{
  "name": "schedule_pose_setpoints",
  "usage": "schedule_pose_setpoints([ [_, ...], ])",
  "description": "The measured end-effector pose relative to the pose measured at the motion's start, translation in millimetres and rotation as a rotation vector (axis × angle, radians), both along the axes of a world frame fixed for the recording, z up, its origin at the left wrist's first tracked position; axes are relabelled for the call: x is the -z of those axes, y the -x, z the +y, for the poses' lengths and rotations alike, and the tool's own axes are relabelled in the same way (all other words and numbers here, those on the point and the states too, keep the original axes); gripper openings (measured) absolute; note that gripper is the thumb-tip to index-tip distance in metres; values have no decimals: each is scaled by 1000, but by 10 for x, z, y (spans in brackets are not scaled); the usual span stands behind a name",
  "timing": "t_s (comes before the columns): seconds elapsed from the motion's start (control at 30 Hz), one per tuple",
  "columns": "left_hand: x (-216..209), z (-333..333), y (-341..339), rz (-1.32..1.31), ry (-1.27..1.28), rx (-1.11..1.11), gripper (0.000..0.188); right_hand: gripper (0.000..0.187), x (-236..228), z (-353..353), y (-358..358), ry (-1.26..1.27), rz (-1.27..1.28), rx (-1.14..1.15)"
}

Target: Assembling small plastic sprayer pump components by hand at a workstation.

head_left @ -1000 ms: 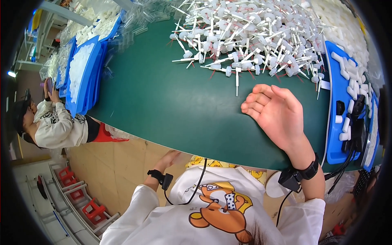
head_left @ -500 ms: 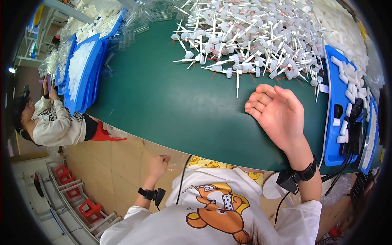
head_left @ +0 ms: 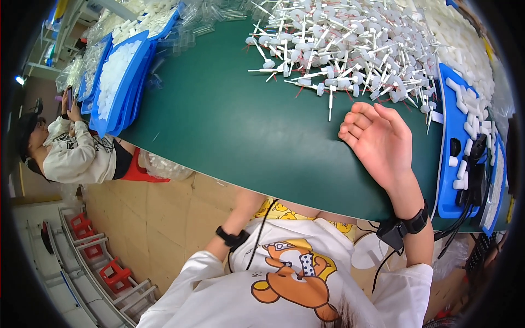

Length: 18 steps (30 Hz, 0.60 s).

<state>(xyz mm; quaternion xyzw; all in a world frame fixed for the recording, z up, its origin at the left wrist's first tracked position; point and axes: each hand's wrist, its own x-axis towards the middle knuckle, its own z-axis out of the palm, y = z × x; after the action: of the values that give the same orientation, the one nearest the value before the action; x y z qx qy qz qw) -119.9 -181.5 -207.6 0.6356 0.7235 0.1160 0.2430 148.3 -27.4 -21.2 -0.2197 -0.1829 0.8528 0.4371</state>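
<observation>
My right hand rests palm up on the green table, its fingers loosely curled and apart, with nothing in it. Just beyond its fingertips lies a large heap of small white stick-like parts with frosted round pieces and thin red strands. One such part juts out of the heap's near edge, left of the fingertips. My left hand is low by my lap at the table's front edge. It is blurred and its fingers are hidden under the edge.
A blue tray with white cylindrical pieces and a black device with cables stands at the right. Stacked blue trays of white bits stand at the left. Clear plastic tubes lie behind. A seated person holds a phone at far left.
My left hand has moved right and up toward my lap and the table edge, where its fingers no longer show. My right hand keeps its place by the heap; the whole view has shifted slightly.
</observation>
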Motion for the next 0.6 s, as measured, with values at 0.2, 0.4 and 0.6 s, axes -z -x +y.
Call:
schedule_pose_setpoints([
  [0.2,172,74,-60,-97,72,81,36,34,-9,-29,22,-90,-58,-26],
  [0.4,253,208,-100,-193,179,200,38,34,-10,-5,2,-126,-64,-26],
  [0.6,262,285,-86,-294,288,308,40,34,-29,8,18,-159,-98,-37],
])
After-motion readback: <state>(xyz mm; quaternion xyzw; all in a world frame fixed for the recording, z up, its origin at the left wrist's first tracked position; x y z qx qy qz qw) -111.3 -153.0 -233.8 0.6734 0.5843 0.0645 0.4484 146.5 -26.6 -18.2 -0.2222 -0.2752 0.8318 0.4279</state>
